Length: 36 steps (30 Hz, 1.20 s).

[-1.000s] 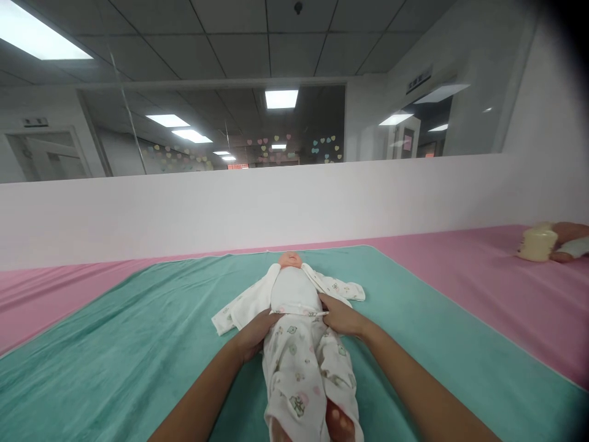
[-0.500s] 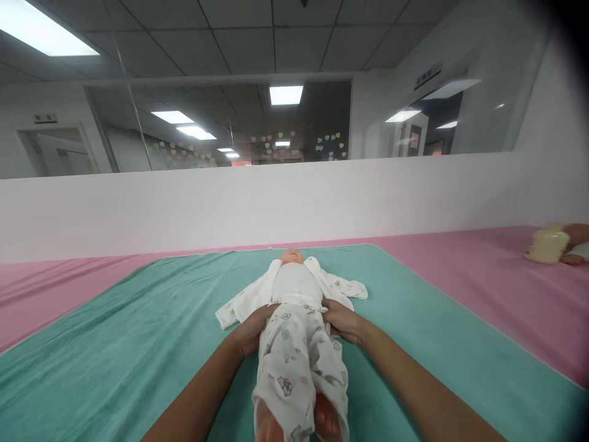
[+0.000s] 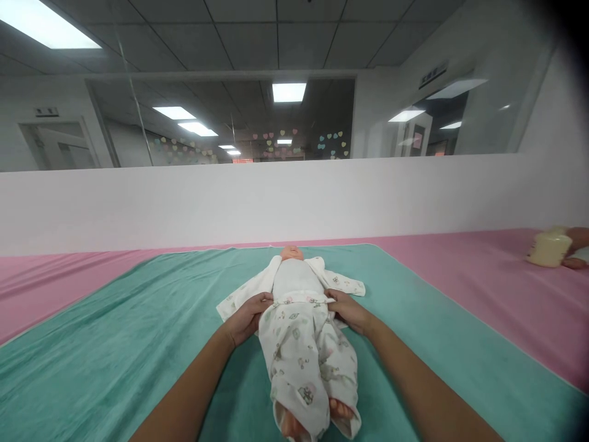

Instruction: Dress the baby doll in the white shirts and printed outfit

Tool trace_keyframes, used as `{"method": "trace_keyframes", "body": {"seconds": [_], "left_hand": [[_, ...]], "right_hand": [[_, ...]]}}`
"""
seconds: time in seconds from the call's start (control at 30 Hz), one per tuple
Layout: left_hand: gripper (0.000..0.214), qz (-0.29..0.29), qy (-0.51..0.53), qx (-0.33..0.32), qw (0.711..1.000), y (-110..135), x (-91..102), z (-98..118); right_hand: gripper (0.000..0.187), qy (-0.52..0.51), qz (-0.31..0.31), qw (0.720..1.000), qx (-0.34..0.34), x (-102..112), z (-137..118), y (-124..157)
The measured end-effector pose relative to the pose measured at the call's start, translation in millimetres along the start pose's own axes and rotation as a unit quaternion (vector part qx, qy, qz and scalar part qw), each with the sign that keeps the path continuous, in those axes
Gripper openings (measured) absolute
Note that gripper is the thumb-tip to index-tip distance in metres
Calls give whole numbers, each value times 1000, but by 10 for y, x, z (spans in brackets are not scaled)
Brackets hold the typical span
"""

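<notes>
A baby doll (image 3: 292, 253) lies on its back on a green sheet (image 3: 151, 319), head away from me and feet toward me. White patterned trousers (image 3: 294, 344) cover its legs, with the bare toes showing at the cuffs. Its plain white top (image 3: 297, 276) shows between the spread sides of a white patterned jacket (image 3: 253, 288). My left hand (image 3: 248, 316) is closed on the left side of the trousers' waistband. On the right side, my right hand (image 3: 348, 310) grips the same waistband. Some fingertips are hidden by the cloth.
Pink cloth (image 3: 469, 270) lies under and around the green sheet. At the far right, another person's hand (image 3: 577, 239) holds a pale yellow bottle (image 3: 548, 247). A white low wall (image 3: 276, 202) with glass above it stands behind the doll.
Both my hands have moved slightly up along the doll's waist, and the waistband sits a little higher. The doll's legs have swung to the right.
</notes>
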State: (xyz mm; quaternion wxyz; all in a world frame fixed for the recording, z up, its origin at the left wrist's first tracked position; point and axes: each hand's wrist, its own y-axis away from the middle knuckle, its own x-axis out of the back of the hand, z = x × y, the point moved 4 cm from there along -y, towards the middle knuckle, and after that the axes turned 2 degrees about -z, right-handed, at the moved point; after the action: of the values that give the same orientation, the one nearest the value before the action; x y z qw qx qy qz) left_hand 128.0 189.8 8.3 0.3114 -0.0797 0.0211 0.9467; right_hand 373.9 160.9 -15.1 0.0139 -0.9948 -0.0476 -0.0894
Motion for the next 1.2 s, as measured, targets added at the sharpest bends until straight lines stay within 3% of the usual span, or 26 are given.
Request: {"method": "trace_keyframes", "body": {"seconds": [0.17,0.37,0.57,0.67,0.8,0.97,1.1,1.2], "left_hand": [[31,-29,-61,-37,997,-3,26,69],[28,6,-122,-42,992,0,-23,131],[25,-46,-185,16,981,82,5,174],[22,-58,-218,16,974,95,25,180],[22,-24,-232,-42,972,69,10,183],[22,13,-235,-114,965,23,-59,195],[22,59,-253,-137,956,-2,-125,226],[21,85,-307,-169,933,-8,-174,250]], "right_hand": [[31,-112,-47,992,16,44,-58,46],[34,-158,-103,981,32,23,-125,114],[38,9,-121,992,29,12,-166,120],[36,102,-116,987,50,5,-251,148],[29,199,-34,973,111,-41,-422,194],[10,290,72,927,227,-227,-607,258],[6,326,147,896,263,-282,-620,273],[8,358,224,863,276,-248,-604,282]]}}
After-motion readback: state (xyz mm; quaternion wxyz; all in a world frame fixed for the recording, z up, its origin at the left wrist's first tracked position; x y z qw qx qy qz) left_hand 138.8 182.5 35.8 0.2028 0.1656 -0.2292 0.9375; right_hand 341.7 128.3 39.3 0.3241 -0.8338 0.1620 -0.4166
